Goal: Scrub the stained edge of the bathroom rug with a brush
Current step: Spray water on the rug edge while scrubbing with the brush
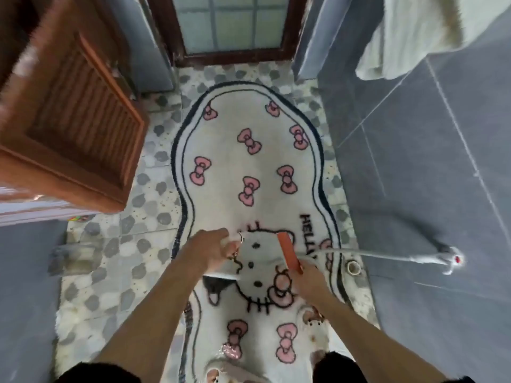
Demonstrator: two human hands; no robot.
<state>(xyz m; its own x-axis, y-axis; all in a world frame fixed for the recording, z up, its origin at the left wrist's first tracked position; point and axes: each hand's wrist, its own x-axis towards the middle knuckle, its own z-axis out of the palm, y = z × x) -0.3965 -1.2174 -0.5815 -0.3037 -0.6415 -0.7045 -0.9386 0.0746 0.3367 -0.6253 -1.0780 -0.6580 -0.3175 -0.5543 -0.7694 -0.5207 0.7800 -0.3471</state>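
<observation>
Nearest me, the rug lies flat on the pebble-pattern floor. Brownish marks show near its right border close to my feet, probably the stain. My right hand grips the near end of the orange brush, fingers wrapped round it, and the brush points away over the cat face at the rug's middle, not over the border. If I scrub here I risk working clean pile and missing the stain.

My left hand has its fingers curled on what looks like the end of the white hose, though blur hides the exact grip. The hose crosses just behind the brush, so a long stroke could snag it or tug the wall fitting.

A small ring-shaped object just beside the rug could be knocked. Farther off, runoff could reach the wooden door.
</observation>
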